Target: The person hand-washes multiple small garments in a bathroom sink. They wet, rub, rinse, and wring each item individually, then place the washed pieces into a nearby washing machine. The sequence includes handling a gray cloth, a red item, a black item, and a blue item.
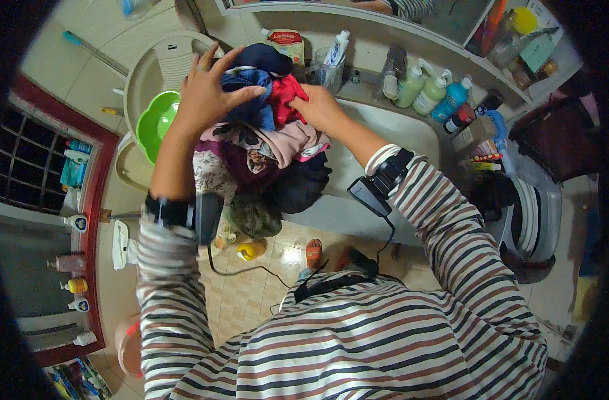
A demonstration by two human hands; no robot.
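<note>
Striped sleeves [471, 247] reach forward from the near side, a black device [371, 197] strapped at the right wrist and another black device [208, 217] at the left. At the far end of the arms, the right hand [323, 110] has a narrow grip, thumb and fingers pinching a red garment [286, 97]. The left hand [210, 90] has a wide grip, its fingers spread toward the far side and its thumb stretched right across a blue garment [254, 100]; whether its palm presses the cloth, I cannot tell.

Both hands are at the far part of a heaped bundle of clothes, left of the middle of the scene. Dark navy cloth [261, 59] tops its far side; a pale pink garment [288, 143] lies nearer, just beyond maroon cloth [248, 173], with white floral cloth [212, 173] to the left. Black cloth [301, 187] bulges on the near right, and olive cloth [254, 217] forms the nearest end.

Right of the bundle stretches a white basin [378, 160]. To the left, a bright green bowl [154, 127] sits against a beige washtub [134, 93]. Along the far side stand a clear cup [328, 77] holding a white tube [338, 48], then, farther right, green pump bottles [430, 95] and a blue bottle [453, 100].
</note>
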